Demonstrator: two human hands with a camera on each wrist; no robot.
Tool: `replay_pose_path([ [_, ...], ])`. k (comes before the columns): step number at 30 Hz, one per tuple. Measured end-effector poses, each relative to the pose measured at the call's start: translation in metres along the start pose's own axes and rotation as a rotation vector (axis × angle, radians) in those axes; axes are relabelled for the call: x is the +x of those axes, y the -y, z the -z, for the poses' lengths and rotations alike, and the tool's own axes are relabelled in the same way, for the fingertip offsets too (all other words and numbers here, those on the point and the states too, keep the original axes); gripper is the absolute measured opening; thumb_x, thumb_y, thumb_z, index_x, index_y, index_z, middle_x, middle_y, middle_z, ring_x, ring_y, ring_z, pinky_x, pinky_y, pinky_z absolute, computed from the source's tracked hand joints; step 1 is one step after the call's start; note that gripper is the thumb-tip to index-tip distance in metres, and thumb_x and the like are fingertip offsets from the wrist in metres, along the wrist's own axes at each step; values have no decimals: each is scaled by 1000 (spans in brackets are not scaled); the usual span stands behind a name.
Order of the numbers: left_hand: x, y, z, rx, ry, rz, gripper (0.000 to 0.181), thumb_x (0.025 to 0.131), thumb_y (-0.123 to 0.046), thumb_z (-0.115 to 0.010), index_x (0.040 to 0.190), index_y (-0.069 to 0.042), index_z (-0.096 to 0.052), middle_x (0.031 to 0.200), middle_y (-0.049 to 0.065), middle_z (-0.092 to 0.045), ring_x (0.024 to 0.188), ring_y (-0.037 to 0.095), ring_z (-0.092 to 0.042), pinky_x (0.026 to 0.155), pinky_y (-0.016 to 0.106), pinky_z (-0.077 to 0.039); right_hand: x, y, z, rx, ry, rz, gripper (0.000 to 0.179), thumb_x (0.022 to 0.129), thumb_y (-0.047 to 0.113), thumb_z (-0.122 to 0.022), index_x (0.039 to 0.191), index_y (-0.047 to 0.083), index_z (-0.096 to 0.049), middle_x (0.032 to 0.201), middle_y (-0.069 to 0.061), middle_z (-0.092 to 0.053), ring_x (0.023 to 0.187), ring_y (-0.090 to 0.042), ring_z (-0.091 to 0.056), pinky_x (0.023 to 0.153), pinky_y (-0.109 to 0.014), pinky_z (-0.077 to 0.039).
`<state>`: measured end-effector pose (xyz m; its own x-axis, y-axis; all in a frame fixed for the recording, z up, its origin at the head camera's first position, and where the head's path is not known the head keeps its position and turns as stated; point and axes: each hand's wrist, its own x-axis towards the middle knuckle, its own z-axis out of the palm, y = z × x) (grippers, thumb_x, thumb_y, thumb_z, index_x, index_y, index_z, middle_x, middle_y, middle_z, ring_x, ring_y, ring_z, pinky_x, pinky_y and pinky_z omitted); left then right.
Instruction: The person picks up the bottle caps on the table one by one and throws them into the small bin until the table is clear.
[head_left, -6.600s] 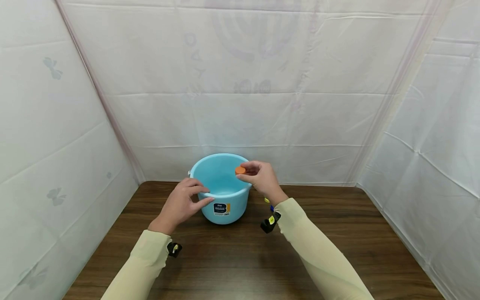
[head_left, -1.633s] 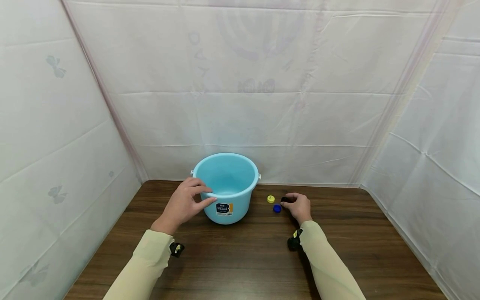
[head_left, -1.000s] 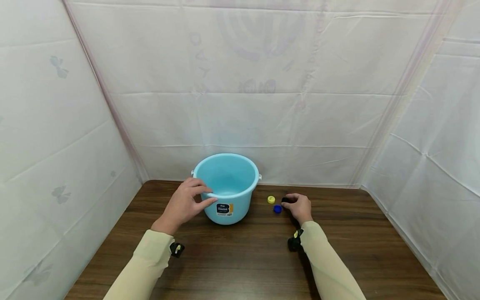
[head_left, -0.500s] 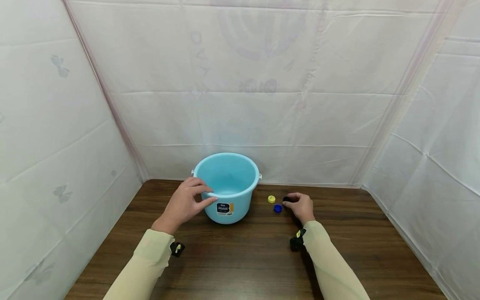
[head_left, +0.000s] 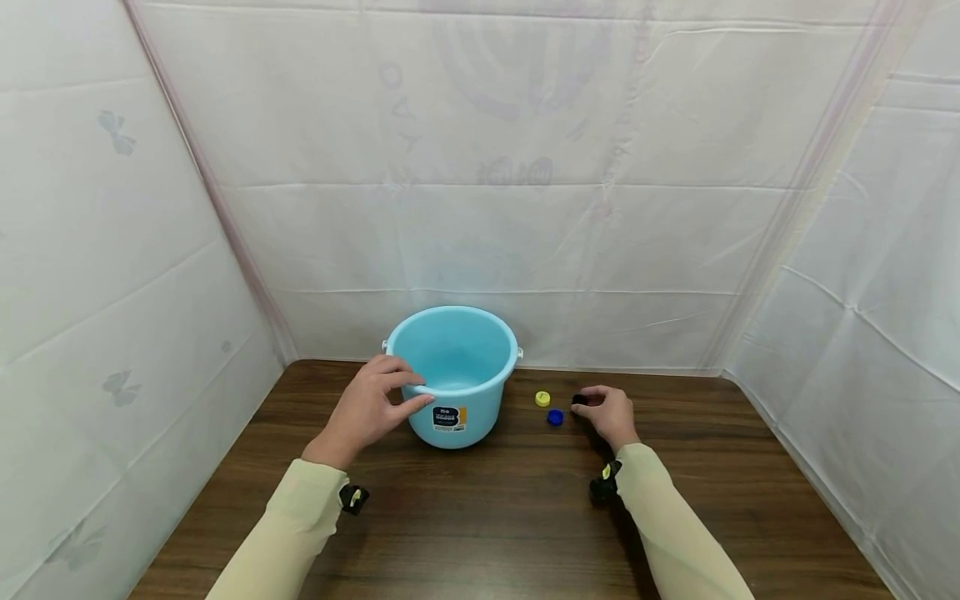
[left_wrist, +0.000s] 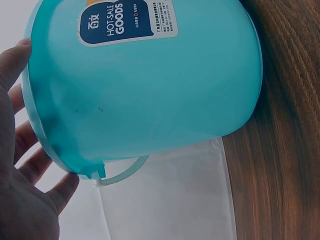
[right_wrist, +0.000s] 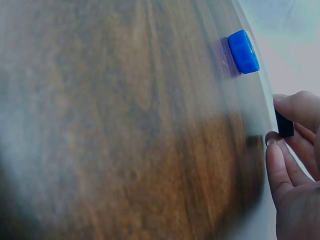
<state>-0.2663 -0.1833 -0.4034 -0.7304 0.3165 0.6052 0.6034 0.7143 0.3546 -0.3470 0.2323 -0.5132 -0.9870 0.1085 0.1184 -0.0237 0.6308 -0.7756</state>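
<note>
A light-blue bucket [head_left: 487, 412] stands upright against the back sheet, a dark label on its front. My left hand [head_left: 363, 408] grips its front-left rim, thumb outside and fingers reaching over the edge. At table level to the right, my right hand [head_left: 612, 415] pinches a black bottle cap [head_left: 580, 400] between thumb and fingers; the right wrist view shows the black cap [right_wrist: 284, 124] partly covered by them. Just left of that hand lies a blue bottle cap [head_left: 555, 417], with a yellow bottle cap [head_left: 542, 399] behind it. The bucket's front wall hides part of its inside.
The brown wood-grain table [head_left: 480, 533] ends at a hanging white sheet [head_left: 630, 325] behind the bucket. More white sheeting encloses the left and right sides. The bucket's white handle [left_wrist: 125, 175] hangs near the left fingers.
Earlier the right hand held an orange cap over the bucket; that cap is out of sight now. The right hand has since moved to the black cap and shifted slightly right with it.
</note>
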Motion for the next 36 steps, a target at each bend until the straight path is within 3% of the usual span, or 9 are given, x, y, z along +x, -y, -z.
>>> replay_pose_path([
  [19, 0, -2, 1, 0, 3, 0, 24, 81, -34, -89, 95, -15, -81, 98, -1, -70, 102, 20, -59, 94, 46, -56, -12, 14, 23, 44, 35, 35, 37, 87, 21, -83, 119, 6, -74, 116, -17, -73, 108, -31, -70, 86, -42, -60],
  [28, 1, -1, 1, -2, -6, -8, 24, 80, -34, -89, 94, -16, -82, 97, -1, -70, 102, 19, -59, 93, 46, -56, -18, 29, 27, 83, 65, 114, 37, 87, 25, -84, 120, 9, -74, 115, -14, -75, 105, -28, -71, 84, -38, -60],
  [36, 1, -1, 1, 3, -7, -8, 24, 81, -34, -89, 94, -16, -81, 98, -2, -69, 103, 19, -58, 95, 46, -56, -25, 50, 31, 90, 43, 185, 37, 85, 26, -86, 118, 10, -76, 110, -11, -76, 99, -23, -72, 79, -28, -59],
])
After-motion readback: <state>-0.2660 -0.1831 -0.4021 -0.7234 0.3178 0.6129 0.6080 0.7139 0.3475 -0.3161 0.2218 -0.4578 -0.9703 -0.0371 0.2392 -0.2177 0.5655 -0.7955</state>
